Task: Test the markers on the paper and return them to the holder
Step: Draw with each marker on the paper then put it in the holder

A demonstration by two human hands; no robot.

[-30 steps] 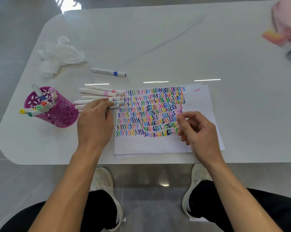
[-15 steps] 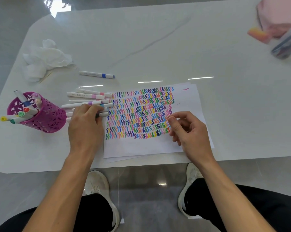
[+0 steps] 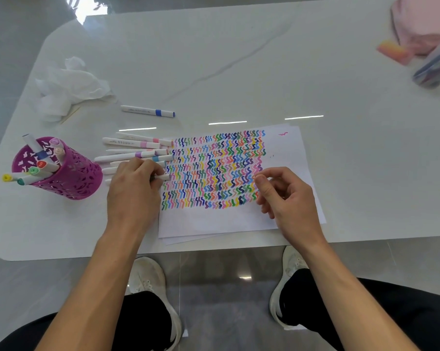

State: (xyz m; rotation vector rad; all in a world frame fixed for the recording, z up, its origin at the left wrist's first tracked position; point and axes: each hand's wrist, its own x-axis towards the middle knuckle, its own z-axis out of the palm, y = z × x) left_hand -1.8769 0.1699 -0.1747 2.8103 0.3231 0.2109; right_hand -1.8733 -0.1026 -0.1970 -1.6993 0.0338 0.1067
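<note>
White glossy tabletop had the squiggle-covered paper sitting by its front edge. Left hand was down on the loose markers piled just left of the sheet, fingers curled round one marker whose end poked out toward the paper. Right hand rested on the paper's right side, fingers loosely bent, holding nothing. Purple holder stood further left, well apart from both hands, with a few markers sticking out.
</note>
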